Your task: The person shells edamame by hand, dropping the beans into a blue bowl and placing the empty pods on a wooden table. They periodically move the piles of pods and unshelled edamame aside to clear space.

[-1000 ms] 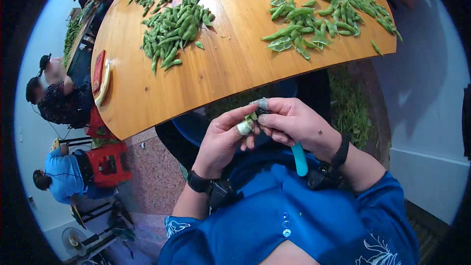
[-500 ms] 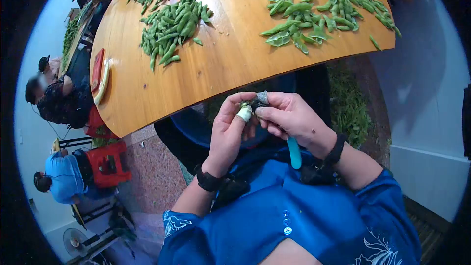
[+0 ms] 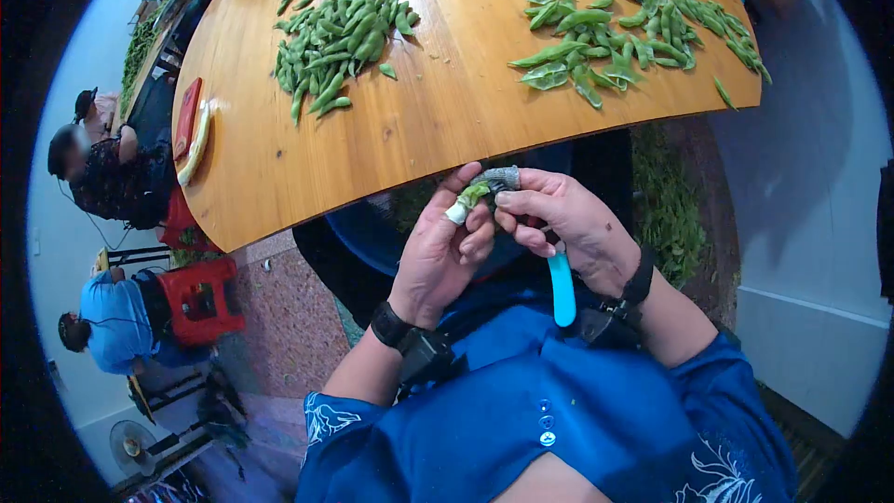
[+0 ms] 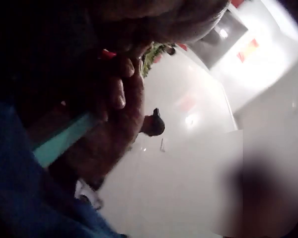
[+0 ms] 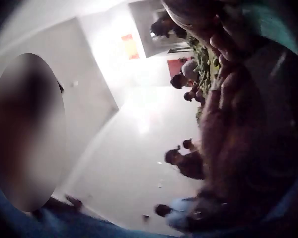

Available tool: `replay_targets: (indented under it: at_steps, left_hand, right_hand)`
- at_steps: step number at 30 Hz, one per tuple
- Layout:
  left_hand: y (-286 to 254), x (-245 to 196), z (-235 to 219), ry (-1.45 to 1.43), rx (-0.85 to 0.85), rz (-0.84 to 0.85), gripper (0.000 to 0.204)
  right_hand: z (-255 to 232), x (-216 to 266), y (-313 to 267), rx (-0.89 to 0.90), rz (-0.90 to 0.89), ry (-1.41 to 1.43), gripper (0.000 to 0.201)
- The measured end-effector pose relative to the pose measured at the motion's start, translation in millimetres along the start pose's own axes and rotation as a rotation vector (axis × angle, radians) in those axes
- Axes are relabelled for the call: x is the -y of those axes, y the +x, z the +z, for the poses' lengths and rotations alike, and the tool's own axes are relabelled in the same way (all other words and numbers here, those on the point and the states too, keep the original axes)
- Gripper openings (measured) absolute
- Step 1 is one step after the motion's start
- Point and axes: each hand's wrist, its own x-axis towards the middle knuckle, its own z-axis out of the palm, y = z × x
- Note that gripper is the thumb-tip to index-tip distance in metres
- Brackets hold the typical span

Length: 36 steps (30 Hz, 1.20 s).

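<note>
Your left hand (image 3: 434, 251) has spread its fingers since the earlier frame, baring more of the crumpled green pod (image 3: 473, 194). Both hands are together at the pod, the left pinching it; your right hand (image 3: 579, 224), forefinger in a grey knit cover (image 3: 503, 177), grips a smooth turquoise handle (image 3: 562, 291). Plump pods (image 3: 340, 47) lie heaped on the glossy wooden table (image 3: 447, 102).

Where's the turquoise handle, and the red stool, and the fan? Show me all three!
Turquoise handle (image 3: 562, 291): head view, the middle of its hanging length.
Red stool (image 3: 223, 324): head view, the solid plastic beside its dark opening.
Fan (image 3: 132, 447): head view, the middle of its round front.
</note>
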Motion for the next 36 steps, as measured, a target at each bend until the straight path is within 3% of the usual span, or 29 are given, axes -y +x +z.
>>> replay_targets:
  at_steps: [2, 5, 7, 8, 10, 13, 16, 19, 23, 27, 31, 34, 36]
  left_hand:
    - [-2, -1, -3, -0.08, 0.045, -0.027, 0.039]
    - [-2, -2, -7, -0.065, 0.044, -0.1, 0.043]
    - [-1, 0, -5, 0.329, -0.127, 0.011, 0.041]
    - [-1, 0, -5, 0.328, -0.126, 0.014, 0.041]
    - [-1, 0, -6, 0.804, -0.209, 0.216, 0.034]
    - [-2, 3, -1, 0.832, -0.221, 0.286, 0.032]
    - [-2, 0, -1, 0.848, -0.218, 0.317, 0.031]
    - [-1, -3, -2, 0.776, -0.183, 0.246, 0.032]
    - [-1, -8, -11, 0.448, -0.128, 0.069, 0.035]
    - [0, -11, -20, 0.139, -0.029, -0.091, 0.036]
    - [2, -8, -26, -0.129, -0.071, -0.199, 0.039]
    - [3, -7, -11, -0.027, -0.062, -0.131, 0.037]
    - [4, -3, -3, 0.723, -0.164, 0.139, 0.03]
  right_hand:
    - [-5, -4, 5, 0.104, 0.048, 0.15, 0.012]
    - [-5, 0, 3, 0.072, 0.093, 0.087, 0.012]
    - [1, 1, 0, 0.011, 0.003, -0.081, 0.012]
    - [4, 1, 1, -0.049, -0.086, -0.246, 0.013]
    - [8, -2, 4, -0.097, -0.164, -0.389, 0.013]
    - [6, -3, 5, 0.026, -0.077, -0.266, 0.015]
    - [6, -3, 2, 0.037, -0.077, -0.232, 0.016]
    - [5, -4, 2, 0.045, -0.078, -0.237, 0.016]
    - [3, -2, -2, 0.051, -0.068, -0.217, 0.015]
    - [1, 1, -4, 0.064, 0.051, -0.042, 0.014]
    - [-10, -3, 4, 0.158, 0.134, 0.116, 0.014]
    - [-4, -2, 1, 0.008, 0.075, -0.109, 0.014]
    - [2, 0, -1, -0.005, 0.024, -0.195, 0.013]
